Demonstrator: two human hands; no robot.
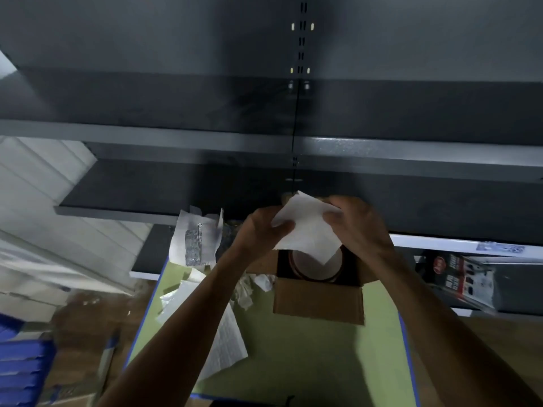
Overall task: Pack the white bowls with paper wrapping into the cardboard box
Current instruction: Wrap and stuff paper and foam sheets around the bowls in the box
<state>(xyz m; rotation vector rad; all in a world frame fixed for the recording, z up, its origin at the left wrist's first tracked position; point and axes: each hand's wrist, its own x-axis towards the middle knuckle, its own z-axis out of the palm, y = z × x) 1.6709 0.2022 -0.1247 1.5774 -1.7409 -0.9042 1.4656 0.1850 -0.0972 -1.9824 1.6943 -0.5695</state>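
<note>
A sheet of white wrapping paper (307, 230) is held up over the open cardboard box (318, 299). My left hand (261, 230) pinches its left edge and my right hand (357, 224) grips its right side. Inside the box, below the paper, a white bowl (305, 264) with a dark red rim shows in part. The paper hides the bowl's far side. The box stands on a green mat (308, 356).
Loose and crumpled papers (195, 239) lie left of the box, with a printed sheet (227, 345) under my left forearm. Dark metal shelves (264, 142) rise behind. A printed package (458, 277) sits at the right, blue bins (20, 371) at the lower left.
</note>
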